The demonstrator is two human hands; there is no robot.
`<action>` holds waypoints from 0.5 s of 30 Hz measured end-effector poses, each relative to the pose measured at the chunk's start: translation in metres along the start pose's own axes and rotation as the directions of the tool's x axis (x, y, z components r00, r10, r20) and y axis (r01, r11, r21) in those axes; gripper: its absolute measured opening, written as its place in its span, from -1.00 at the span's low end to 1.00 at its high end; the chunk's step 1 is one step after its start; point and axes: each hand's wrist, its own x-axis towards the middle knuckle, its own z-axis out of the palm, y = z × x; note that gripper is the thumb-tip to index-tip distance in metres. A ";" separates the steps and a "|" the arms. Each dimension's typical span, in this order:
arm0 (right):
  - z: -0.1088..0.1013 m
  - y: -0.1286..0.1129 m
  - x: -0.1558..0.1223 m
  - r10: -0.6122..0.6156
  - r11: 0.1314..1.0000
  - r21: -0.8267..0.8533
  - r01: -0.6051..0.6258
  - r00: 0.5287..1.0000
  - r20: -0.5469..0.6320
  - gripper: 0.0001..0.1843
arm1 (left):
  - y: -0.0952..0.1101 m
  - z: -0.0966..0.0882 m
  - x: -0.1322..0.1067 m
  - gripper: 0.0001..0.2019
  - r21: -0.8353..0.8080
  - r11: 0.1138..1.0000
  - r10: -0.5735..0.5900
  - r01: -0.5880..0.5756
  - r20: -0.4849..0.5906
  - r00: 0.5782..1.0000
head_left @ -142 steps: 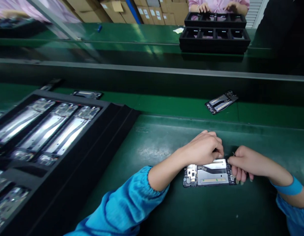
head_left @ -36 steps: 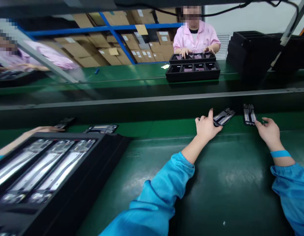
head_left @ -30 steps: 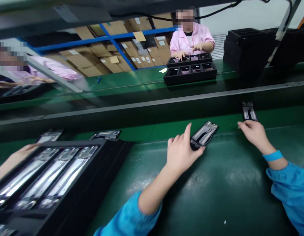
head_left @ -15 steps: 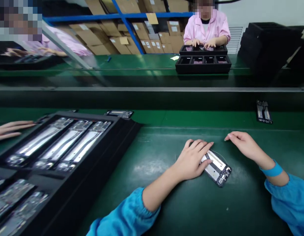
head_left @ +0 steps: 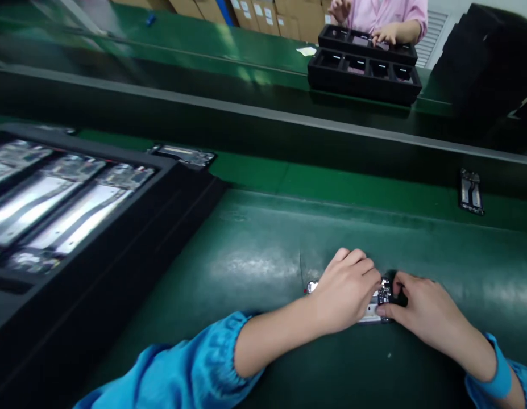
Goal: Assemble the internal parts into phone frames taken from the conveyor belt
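An open phone frame (head_left: pixel 369 312) with a bare circuit board at its right end lies on the green work mat, turned nearly sideways. My left hand (head_left: pixel 342 295) covers its middle, fingers curled and closed near the board end; what the fingertips pinch is hidden. My right hand (head_left: pixel 425 309) grips the frame's right end, thumb at the near corner and index finger at the far one. A blue band (head_left: pixel 499 369) circles my right wrist.
To the left, a black foam tray (head_left: pixel 173 199) holds several phone frames. Other frames lie behind, one by the tray (head_left: pixel 184 154) and another on the right (head_left: pixel 471 192). Across the bench, a person in pink works over black trays (head_left: pixel 365 82), with stacked black trays (head_left: pixel 485 62) alongside.
My right hand has come in from the right onto the phone frame. The frame has turned towards sideways, and my left hand's fingers have curled. The view has tilted down and rotated.
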 end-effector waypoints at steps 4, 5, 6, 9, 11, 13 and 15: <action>-0.005 0.000 -0.005 0.051 0.995 0.081 -0.054 0.998 0.032 -0.59 | -0.006 -0.004 -0.008 -0.81 -0.053 0.998 0.043 -0.042 0.004 0.999; -0.008 0.001 -0.006 0.044 0.988 0.145 -0.051 0.998 0.051 -0.61 | -0.007 -0.005 -0.009 -0.81 -0.061 0.997 0.043 -0.043 0.003 0.999; -0.010 0.002 -0.005 0.030 0.972 0.228 -0.048 0.996 0.085 -0.62 | -0.007 -0.005 -0.010 -0.81 -0.065 0.997 0.045 -0.045 -0.001 0.999; -0.016 0.006 -0.001 -0.042 0.873 0.482 -0.077 0.972 0.231 -0.62 | -0.006 -0.004 -0.008 -0.77 -0.055 0.997 0.055 -0.057 -0.024 0.998; -0.018 0.008 0.005 -0.047 0.823 0.548 -0.151 0.943 0.330 -0.67 | -0.005 -0.001 -0.007 -0.76 -0.050 0.997 0.057 -0.059 -0.044 0.997; -0.019 0.008 0.009 -0.021 0.797 0.558 -0.229 0.914 0.406 -0.68 | -0.005 0.001 -0.007 -0.78 -0.063 0.996 0.058 -0.062 -0.058 0.997; -0.020 0.007 0.012 -0.004 0.764 0.575 -0.292 0.890 0.457 -0.66 | -0.006 0.003 -0.008 -0.80 -0.092 0.994 0.057 -0.063 -0.064 0.996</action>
